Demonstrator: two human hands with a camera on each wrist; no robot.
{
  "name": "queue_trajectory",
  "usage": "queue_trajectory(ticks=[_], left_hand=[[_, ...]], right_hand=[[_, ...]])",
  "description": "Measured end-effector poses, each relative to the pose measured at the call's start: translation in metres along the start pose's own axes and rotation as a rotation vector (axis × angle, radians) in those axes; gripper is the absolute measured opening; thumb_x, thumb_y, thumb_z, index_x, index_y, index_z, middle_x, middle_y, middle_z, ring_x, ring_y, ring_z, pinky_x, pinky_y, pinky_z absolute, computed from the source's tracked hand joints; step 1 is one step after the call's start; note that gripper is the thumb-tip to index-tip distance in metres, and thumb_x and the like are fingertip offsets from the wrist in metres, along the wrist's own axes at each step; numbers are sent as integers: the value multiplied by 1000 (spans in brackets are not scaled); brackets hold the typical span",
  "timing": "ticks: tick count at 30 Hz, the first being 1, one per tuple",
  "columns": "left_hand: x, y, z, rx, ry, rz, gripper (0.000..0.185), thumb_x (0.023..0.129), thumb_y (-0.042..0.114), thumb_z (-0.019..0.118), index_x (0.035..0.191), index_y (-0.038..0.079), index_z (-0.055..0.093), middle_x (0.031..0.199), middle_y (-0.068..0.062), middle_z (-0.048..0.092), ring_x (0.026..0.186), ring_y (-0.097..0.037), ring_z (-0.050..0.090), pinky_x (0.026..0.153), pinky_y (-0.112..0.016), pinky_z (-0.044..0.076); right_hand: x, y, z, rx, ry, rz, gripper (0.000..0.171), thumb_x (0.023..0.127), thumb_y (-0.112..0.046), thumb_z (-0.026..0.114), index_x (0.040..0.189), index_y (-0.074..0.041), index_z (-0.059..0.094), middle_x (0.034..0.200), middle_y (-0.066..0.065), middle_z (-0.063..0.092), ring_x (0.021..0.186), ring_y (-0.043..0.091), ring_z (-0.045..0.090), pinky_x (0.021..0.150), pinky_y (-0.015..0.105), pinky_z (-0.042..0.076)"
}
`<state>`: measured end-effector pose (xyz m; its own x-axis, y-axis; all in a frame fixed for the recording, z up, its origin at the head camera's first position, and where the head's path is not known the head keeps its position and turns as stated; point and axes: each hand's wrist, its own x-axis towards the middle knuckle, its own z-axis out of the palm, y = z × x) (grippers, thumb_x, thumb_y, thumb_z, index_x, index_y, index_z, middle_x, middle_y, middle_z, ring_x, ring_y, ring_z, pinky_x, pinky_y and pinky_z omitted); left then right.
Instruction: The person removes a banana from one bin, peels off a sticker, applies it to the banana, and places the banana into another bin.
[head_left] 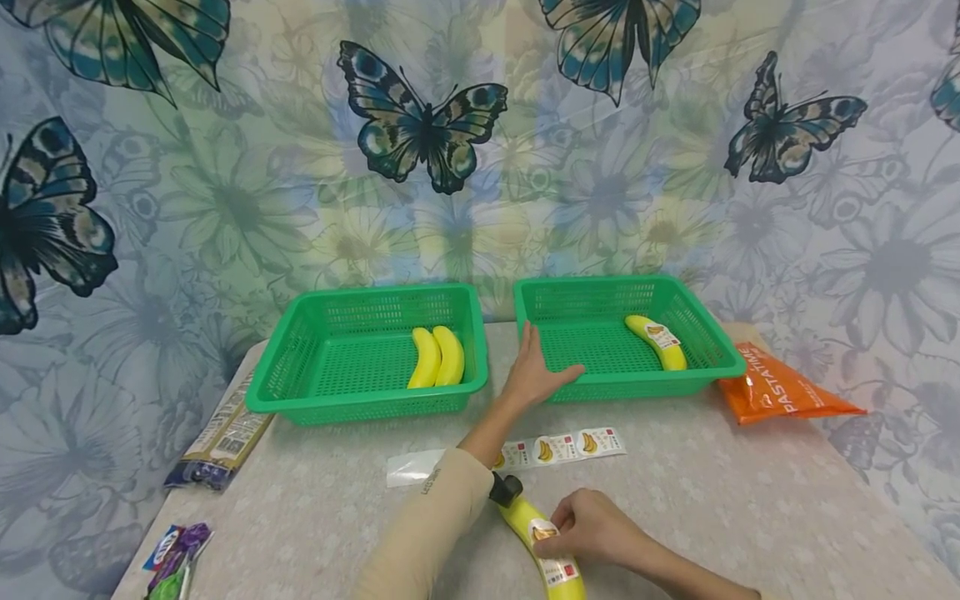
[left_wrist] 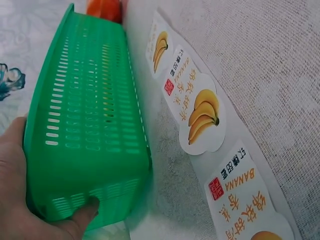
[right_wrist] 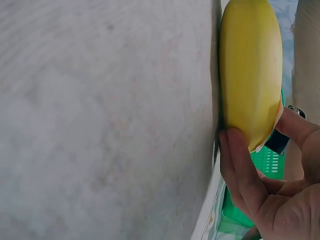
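1. Butterfly-and-flower curtain across the whole back; table (head_left: 750, 500) under a pale patterned cloth, slightly textured in the wrist views.
2. On the table: two green baskets side by side. Left basket (head_left: 300, 367) with two bare bananas (head_left: 437, 357) lying together; right basket (head_left: 720, 354) with one labelled banana (head_left: 657, 341).
3. Left hand (head_left: 534, 375) on the near left corner of the right basket, fingers straight along the rim, thumb hooked on the front wall; wrapped round nothing.
4. Right hand (head_left: 592, 529) pressing fingers and thumb onto a sticker (head_left: 542, 530) on the near banana (head_left: 551, 558), which lies flat on the cloth at the front edge.
5. Sticker strip (head_left: 558, 448) between baskets and banana, close to the left forearm.
6. Risk: banana rounded, likely to roll under uneven finger pressure; label could set creased or skewed.
7. Risk: left sleeve passes over the strip; could drag or lift the loose stickers.
8. Risk: light basket may slide on the cloth if pushed from one corner.
9. Off to the sides: orange packet (head_left: 780, 387) right, dark packet (head_left: 221, 437) left, small wrappers (head_left: 176, 558) at the near left corner.
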<state>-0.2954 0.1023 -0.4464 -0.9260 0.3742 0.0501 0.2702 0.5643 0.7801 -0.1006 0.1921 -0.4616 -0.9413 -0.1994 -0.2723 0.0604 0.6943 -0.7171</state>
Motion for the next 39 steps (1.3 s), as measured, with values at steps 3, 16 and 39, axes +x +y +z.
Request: queue_trajectory(ticks=[3,16,39], left_hand=[[0,1,0,-26,10,-4,110,83,60,65,157,7,4,166,0,-8,145,-41,29,113,-60,32],[1,-4,4,-46,52,-32,112,81,60,68,158,9,5,166,3,-6,146,-41,27,113,-65,28],[-2,-4,4,-99,42,-25,119,78,62,71,158,10,-1,166,4,-8,141,-44,33,113,-64,29]], right_hand=[[-2,4,-5,6,-8,10,31,71,-34,83,78,-5,71,69,-2,64,63,11,56,52,23,44],[-11,8,-26,-9,-14,39,30,69,-32,85,77,-7,70,68,-2,63,63,12,54,52,24,43],[60,-40,-248,-212,-23,67,57,83,-42,76,114,5,69,96,10,75,82,16,69,78,37,60]])
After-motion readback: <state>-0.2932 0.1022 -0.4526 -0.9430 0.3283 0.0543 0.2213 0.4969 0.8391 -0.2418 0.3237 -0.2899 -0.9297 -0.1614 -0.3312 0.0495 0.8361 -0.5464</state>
